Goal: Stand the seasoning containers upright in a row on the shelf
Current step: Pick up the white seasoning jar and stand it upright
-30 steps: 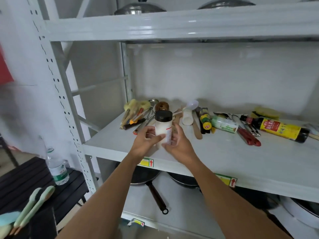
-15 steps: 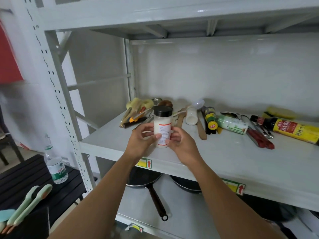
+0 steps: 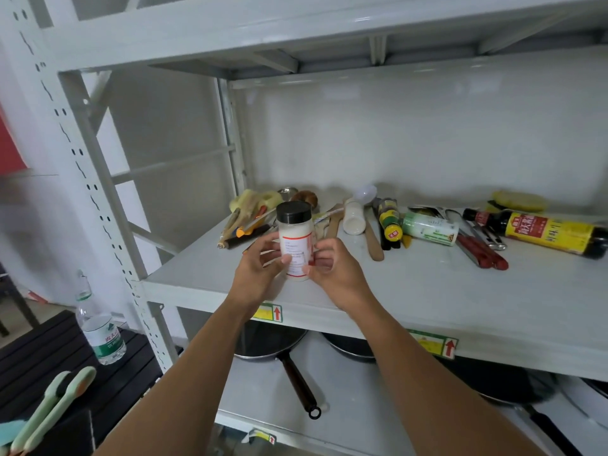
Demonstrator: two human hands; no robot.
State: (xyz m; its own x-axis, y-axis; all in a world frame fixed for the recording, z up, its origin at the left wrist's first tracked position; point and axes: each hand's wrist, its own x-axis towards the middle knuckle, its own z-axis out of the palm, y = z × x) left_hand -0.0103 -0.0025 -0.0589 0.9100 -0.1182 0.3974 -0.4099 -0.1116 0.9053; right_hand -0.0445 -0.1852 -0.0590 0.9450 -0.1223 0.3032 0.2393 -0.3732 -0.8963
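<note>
Both hands hold the black-capped shaker jar (image 3: 293,240) upright over the shelf's (image 3: 427,291) front edge — left hand (image 3: 260,271) gripping at nine o'clock, right hand (image 3: 332,268) at three. Other seasoning bottles (image 3: 431,228) lie toppled at two o'clock.

Both forearms rise from the bottom edge, the left from about 7 o'clock, the right from about 5 o'clock, converging toward centre. The left hand (image 3: 260,269) curls its fingers and thumb around the left side of a jar (image 3: 295,240). The right hand (image 3: 332,269) cups the opposite side, thumb pressed on the front, wrist bent slightly inward.
</note>
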